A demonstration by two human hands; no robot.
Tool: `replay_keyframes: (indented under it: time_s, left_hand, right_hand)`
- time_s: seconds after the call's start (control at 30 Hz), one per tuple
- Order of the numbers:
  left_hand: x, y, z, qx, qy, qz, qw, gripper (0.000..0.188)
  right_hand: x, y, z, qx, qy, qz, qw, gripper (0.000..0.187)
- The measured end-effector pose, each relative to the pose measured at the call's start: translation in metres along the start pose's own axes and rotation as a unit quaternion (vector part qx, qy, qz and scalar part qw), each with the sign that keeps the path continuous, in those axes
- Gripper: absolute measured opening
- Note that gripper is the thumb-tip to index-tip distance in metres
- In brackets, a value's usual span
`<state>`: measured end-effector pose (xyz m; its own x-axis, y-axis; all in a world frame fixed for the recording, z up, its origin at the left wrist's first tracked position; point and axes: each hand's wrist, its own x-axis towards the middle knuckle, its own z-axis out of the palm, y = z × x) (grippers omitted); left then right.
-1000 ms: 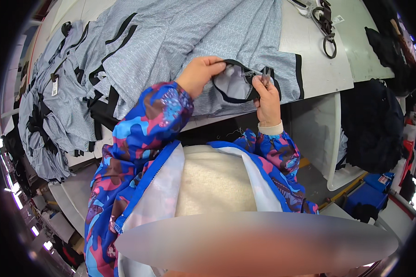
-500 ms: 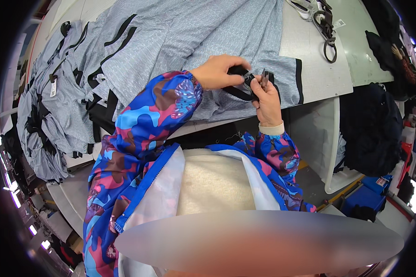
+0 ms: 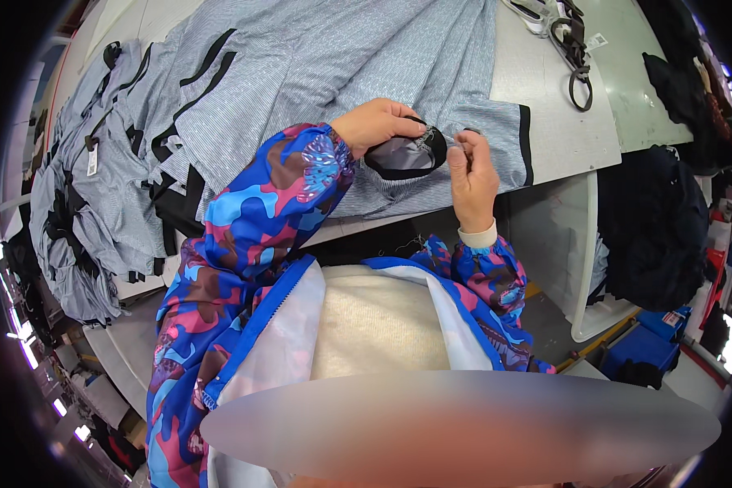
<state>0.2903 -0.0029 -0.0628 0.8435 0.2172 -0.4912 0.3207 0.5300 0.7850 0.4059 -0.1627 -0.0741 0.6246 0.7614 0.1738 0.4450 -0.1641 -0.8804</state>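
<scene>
Item: grey garment (image 3: 366, 73) of fine-striped cloth with black trim, spread flat over the worktop (image 3: 561, 130), its lower part lying at the near edge in front of the person.

Detail: black-bound neck opening (image 3: 407, 154) of the garment, sitting close to the near edge, lifted into a loop so the grey lining shows inside.

Left hand (image 3: 374, 124): grip closed on the upper left rim of the neck opening, fingers curled over the black binding. Sleeve in blue, pink and brown camouflage pattern.

Right hand (image 3: 472, 175): just right of the neck opening, fingertips pinched together on the cloth at the right end of the binding; whether anything small is held between them cannot be told.

Other entries:
- Pile of grey garments (image 3: 98, 187) with black trim, heaped at the left end of the worktop and hanging over its edge.
- Dark strap with ring (image 3: 576, 61), lying near the far right corner of the worktop, well apart from both hands.
- Dark cloth bundle (image 3: 651, 228), below and to the right of the worktop's right edge.
</scene>
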Motion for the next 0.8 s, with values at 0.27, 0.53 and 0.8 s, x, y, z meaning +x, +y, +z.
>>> replay_keyframes:
  time_s: [0.27,0.53,0.8]
  left_hand:
    - [0.004,-0.006,-0.001,-0.060,-0.001,0.010,0.998,0.019]
    - [0.004,-0.010,0.005,-0.061,0.018,0.020,0.998,0.018]
    - [0.006,-0.023,0.013,-0.037,0.044,0.056,0.997,0.015]
  right_hand:
    - [-0.002,-0.007,0.007,-0.032,0.014,-0.092,0.995,0.025]
    - [-0.003,-0.002,0.014,0.047,0.024,-0.019,0.998,0.026]
    - [-0.003,0.006,0.022,0.148,0.013,0.051,0.988,0.023]
